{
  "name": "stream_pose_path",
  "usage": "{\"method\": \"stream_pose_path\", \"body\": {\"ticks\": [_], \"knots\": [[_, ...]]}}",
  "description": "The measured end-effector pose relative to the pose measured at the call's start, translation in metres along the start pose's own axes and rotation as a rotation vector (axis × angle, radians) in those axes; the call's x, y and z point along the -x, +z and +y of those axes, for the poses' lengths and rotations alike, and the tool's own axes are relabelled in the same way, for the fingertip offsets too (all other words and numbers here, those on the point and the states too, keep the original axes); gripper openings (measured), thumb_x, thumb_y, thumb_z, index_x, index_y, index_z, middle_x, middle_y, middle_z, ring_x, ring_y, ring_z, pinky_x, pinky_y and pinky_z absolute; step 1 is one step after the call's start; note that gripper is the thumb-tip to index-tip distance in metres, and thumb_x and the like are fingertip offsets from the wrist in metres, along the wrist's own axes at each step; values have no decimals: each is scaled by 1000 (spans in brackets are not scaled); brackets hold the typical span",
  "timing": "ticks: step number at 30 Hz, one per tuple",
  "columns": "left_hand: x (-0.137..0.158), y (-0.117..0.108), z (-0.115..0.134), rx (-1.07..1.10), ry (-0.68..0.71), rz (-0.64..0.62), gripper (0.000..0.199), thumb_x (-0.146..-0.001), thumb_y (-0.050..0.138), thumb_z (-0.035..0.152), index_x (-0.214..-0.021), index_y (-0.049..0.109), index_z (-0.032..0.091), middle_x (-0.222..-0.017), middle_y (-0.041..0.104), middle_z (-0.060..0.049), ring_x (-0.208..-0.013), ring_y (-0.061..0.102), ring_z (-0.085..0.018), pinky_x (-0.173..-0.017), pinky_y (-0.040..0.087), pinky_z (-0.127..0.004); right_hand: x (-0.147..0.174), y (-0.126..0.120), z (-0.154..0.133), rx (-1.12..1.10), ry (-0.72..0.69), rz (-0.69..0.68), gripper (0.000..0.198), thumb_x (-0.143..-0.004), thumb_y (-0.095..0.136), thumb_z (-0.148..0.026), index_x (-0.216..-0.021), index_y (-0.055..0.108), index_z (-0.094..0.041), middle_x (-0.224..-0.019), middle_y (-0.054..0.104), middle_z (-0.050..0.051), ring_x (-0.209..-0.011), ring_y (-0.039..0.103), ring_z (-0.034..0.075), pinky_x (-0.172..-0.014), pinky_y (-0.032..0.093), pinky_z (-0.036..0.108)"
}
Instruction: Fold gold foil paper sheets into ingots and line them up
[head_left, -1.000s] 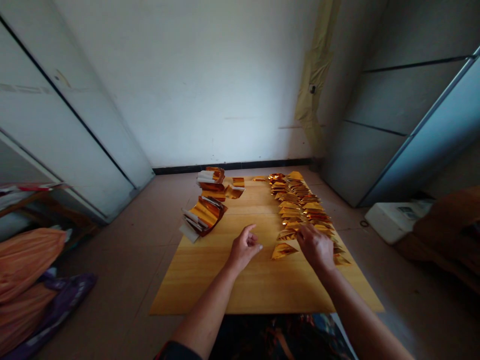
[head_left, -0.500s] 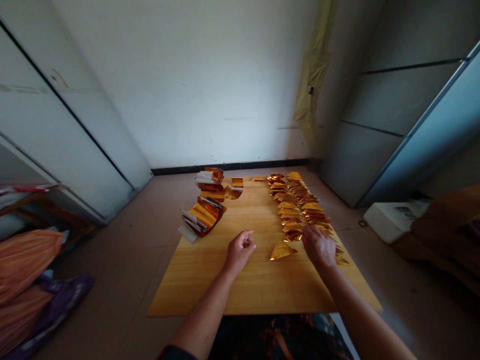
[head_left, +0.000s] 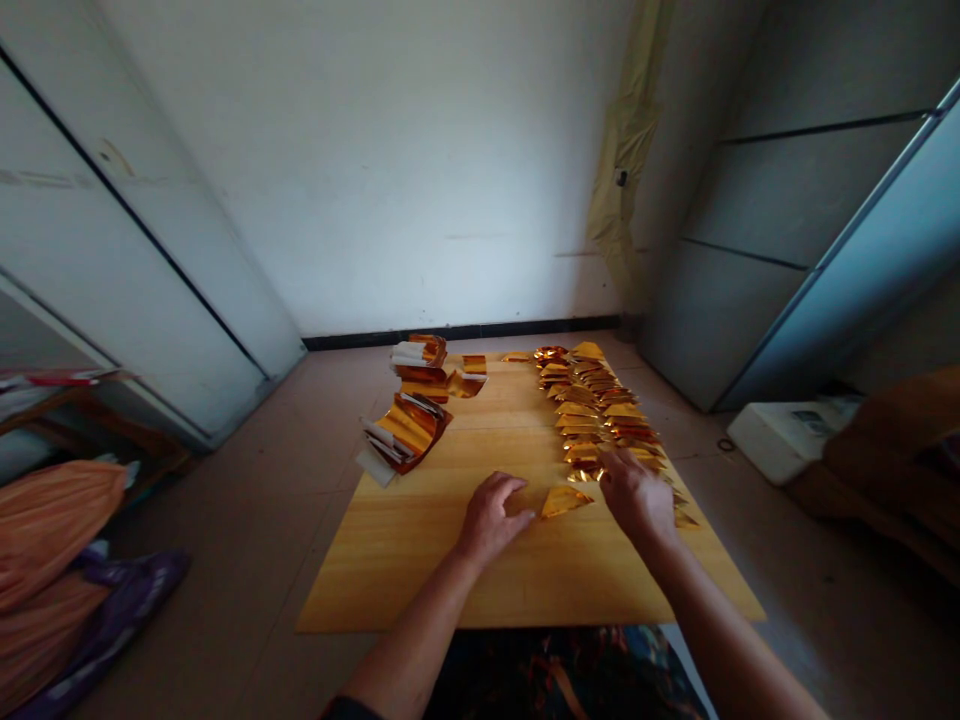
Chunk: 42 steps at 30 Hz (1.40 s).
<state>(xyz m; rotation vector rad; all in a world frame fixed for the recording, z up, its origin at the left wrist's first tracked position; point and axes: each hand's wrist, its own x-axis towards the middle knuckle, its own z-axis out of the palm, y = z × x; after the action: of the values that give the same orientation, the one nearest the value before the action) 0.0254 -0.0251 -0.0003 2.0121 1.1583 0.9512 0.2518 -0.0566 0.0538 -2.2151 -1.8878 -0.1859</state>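
Just left of a folded gold foil paper lying on the wooden board, my left hand is open, thumb and fingers apart and holding nothing. My right hand is at the near end of the rows of folded gold foil papers, palm down with its fingers curled together. The back of the hand hides whatever its fingertips grip, and it covers part of the right-hand row. Each folded piece is shiny and pointed at the ends, and the pieces overlap.
Stacks of gold foil sheets with pale backs lie at the board's left, with smaller foil pieces beyond. A white wall stands behind. Cabinets flank the right, a white box on the floor beside them. Orange cloth hangs at left.
My left hand has moved right and slightly nearer to me, its fingers opening beside the single folded foil paper. My right hand has shifted only slightly at the rows.
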Motion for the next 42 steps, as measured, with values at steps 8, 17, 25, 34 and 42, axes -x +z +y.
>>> {"method": "stream_pose_path", "body": {"ticks": [8,17,25,34,42], "knots": [[-4,24,24,-392,136,-144,24,-71,70,25,-94,67,22,-91,61,-6,-90,53,-21,-78,40,-32,20,11,-23,-23,-96,-267,22,-77,51,-9,-88,64,-22,-90,65,5,-67,62,14,-54,32,22],[-7,21,8,-271,98,-44,19,-80,53,10,-88,69,18,-82,64,-6,-84,55,-18,-76,43,-29,22,19,-33,-182,-59,-240,19,-78,54,-16,-94,62,-23,-91,66,3,-75,62,16,-57,32,23],[-2,27,14,-302,163,-57,15,-77,57,9,-81,68,18,-78,63,-5,-80,55,-17,-72,43,-27,34,20,-28,-160,-100,-122,14,-80,54,-21,-91,62,-24,-92,61,0,-67,57,12,-54,27,23],[2,36,20,-314,218,-74,9,-75,66,17,-83,68,20,-78,62,-3,-78,56,-16,-70,44,-26,40,29,-5,-104,-237,90,22,-87,45,-17,-71,59,-19,-75,57,1,-61,49,10,-52,21,25],[4,35,17,-312,213,-41,11,-72,69,19,-83,67,19,-81,64,-3,-79,57,-17,-72,46,-27,28,26,27,23,-197,230,23,-87,41,-17,-72,58,-19,-74,56,2,-60,47,11,-52,22,25]]}}
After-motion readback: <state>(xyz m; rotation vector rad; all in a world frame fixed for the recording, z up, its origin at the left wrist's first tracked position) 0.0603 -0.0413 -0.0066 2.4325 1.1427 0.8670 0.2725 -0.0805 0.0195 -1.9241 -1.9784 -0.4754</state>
